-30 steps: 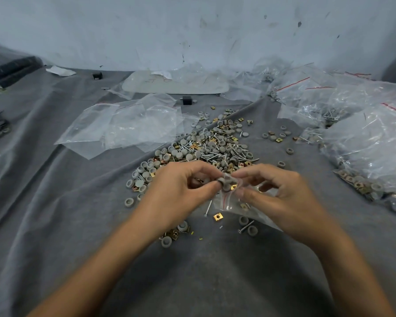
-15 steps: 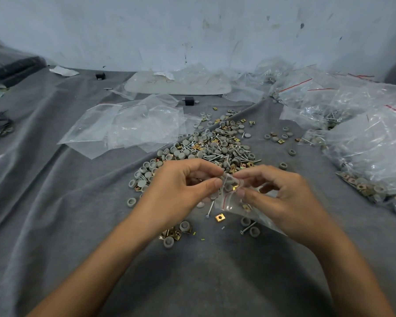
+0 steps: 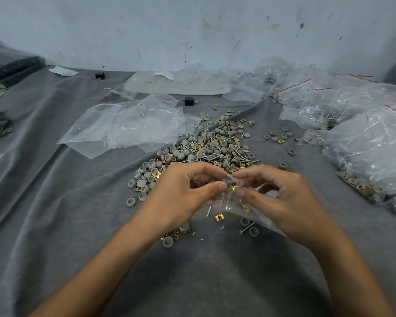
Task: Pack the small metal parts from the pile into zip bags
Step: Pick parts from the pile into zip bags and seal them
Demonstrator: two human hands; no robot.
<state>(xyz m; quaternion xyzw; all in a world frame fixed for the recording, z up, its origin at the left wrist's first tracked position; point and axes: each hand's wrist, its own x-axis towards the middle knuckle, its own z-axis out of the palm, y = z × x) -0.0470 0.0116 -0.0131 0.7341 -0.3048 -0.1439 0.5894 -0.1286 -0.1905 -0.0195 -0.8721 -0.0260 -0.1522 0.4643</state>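
Both hands meet low over the grey cloth [image 3: 55, 202]. I see the left hand [image 3: 181, 193] and the right hand [image 3: 281, 197] each pinching the mouth of a small zip bag [image 3: 229, 203] with thumb and forefinger, other fingers curled. A grey cap [image 3: 228, 180] sits at that mouth. Just beyond lies the pile [image 3: 206, 147]. Farther back: empty bags [image 3: 133, 126] left, filled bags [image 3: 370, 143] right.

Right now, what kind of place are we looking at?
Probably a small hand-packing bench: a loose pile of metal parts on a grey cloth, empty zip bags beside it, filled bags heaped at the right, all against a scuffed wall.
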